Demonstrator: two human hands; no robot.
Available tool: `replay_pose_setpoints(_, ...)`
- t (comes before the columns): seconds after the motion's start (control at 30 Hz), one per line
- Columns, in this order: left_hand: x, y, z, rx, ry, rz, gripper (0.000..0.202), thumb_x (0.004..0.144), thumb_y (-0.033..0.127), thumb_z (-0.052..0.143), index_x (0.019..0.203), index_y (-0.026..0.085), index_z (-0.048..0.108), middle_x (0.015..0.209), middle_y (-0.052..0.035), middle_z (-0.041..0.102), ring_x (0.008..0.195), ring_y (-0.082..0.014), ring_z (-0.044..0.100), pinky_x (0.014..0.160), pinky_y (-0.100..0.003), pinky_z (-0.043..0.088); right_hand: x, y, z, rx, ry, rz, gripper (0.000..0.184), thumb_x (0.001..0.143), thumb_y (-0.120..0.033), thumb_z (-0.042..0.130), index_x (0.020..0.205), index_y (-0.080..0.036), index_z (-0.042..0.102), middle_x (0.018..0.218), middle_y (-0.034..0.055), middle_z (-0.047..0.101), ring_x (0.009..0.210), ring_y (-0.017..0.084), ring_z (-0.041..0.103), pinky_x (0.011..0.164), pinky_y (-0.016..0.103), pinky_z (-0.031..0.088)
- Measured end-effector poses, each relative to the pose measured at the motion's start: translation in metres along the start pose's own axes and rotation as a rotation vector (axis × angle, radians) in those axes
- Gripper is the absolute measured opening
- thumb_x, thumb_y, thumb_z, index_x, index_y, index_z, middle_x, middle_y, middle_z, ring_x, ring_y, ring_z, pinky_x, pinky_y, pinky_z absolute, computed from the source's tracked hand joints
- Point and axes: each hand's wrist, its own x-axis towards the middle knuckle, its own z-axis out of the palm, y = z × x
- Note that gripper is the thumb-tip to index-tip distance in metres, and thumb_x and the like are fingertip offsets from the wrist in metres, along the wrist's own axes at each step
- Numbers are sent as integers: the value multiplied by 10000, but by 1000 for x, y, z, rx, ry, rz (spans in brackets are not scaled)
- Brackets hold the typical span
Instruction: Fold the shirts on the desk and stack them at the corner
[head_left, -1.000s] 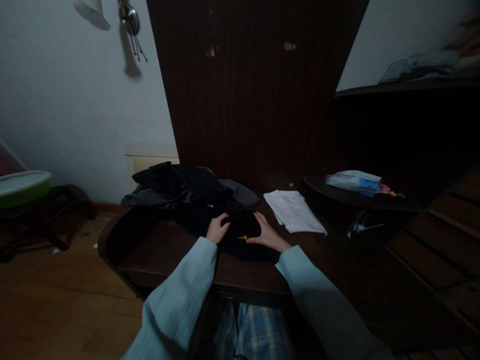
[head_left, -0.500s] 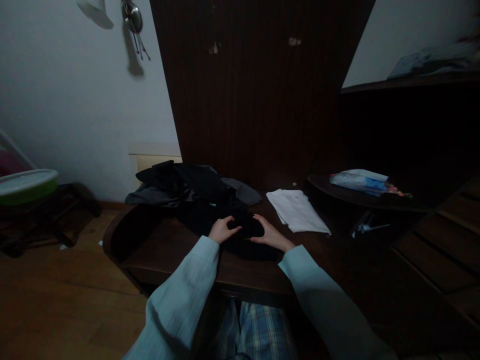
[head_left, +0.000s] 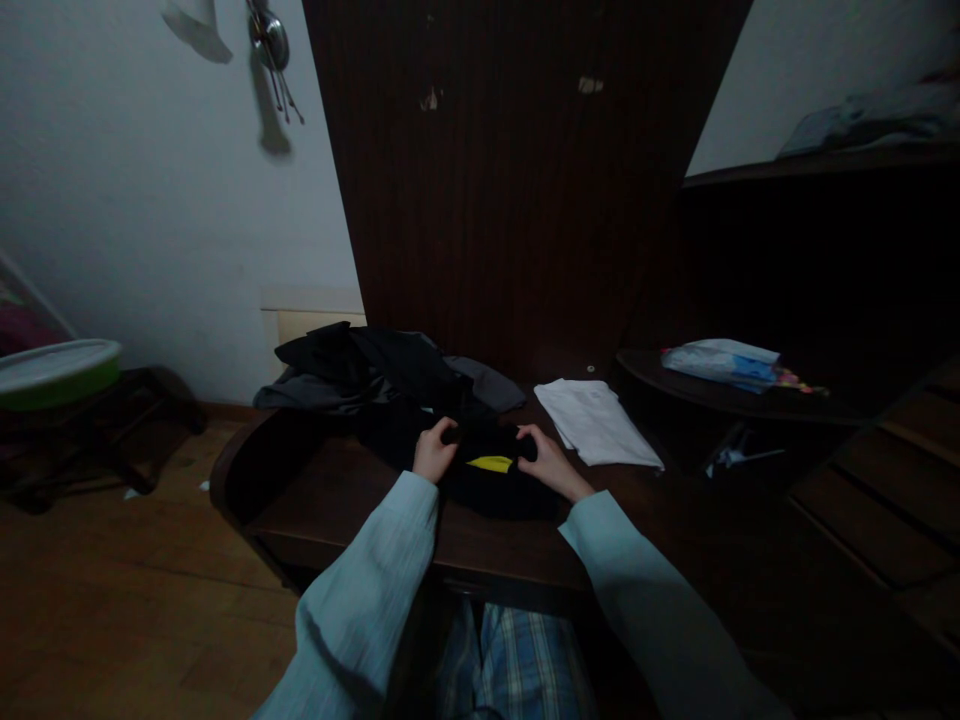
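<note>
A black garment (head_left: 495,497) lies on the dark wooden desk top in front of me, its exact kind unclear in the dim light. My left hand (head_left: 436,450) pinches its cloth on the left side. On the right side, my right hand (head_left: 544,462) has fingers curled around a fold of the same cloth. Between the two hands a yellow patch (head_left: 491,464) shows on the garment. Behind it, a heap of black and grey clothes (head_left: 360,365) is piled against the back panel. To the right, a folded white cloth (head_left: 598,422) lies flat.
The dark desk (head_left: 315,500) has a raised, curved left end. On a rounded shelf (head_left: 705,393) at the right lies a white and blue plastic packet (head_left: 724,362). A green basin (head_left: 60,375) rests on a dark stand at the far left.
My hands have moved slightly apart and their fingers have closed more on the black cloth. The yellow patch between them has come into view.
</note>
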Motion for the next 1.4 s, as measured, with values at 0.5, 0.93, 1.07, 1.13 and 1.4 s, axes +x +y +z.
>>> replay_pose_setpoints(0.5,13,-25,-56,-14,322,-156,162,715,305,506,738,179,605,675,-14,640,669,-156,583,594,-211,423,-8,3,-58,-224,849,-24,170,564,-110,326,469,-226,405,502,-3,463,543,162,474,565,284,381)
replay_pose_setpoints(0.93,13,-24,-68,-217,-290,-182,544,519,359,736,1016,180,607,988,-52,666,897,-197,621,762,-267,498,-59,-99,45,-430,-233,-181,164,696,-403,566,807,-282,561,611,2,613,571,209,614,496,318,462)
replay_pose_setpoints(1.07,11,-21,-81,-187,-434,-107,568,404,314,792,933,188,630,876,-26,691,787,-195,640,677,-259,514,-65,-78,46,-526,-197,-146,109,650,-271,592,752,-259,557,637,23,634,567,226,628,483,313,446)
replay_pose_setpoints(1.13,12,-15,-84,-117,-447,-44,478,392,308,795,826,173,647,787,-27,692,723,-197,638,634,-252,508,-60,-68,35,-563,-178,-169,115,650,-159,545,728,-240,568,627,30,634,567,212,628,495,294,431)
replay_pose_setpoints(1.4,24,60,-86,-183,-616,122,391,697,393,612,996,141,606,993,-47,662,916,-198,588,828,-302,458,4,-91,-77,-809,-29,-60,232,696,-114,454,847,-206,604,750,34,660,696,168,603,587,239,386)
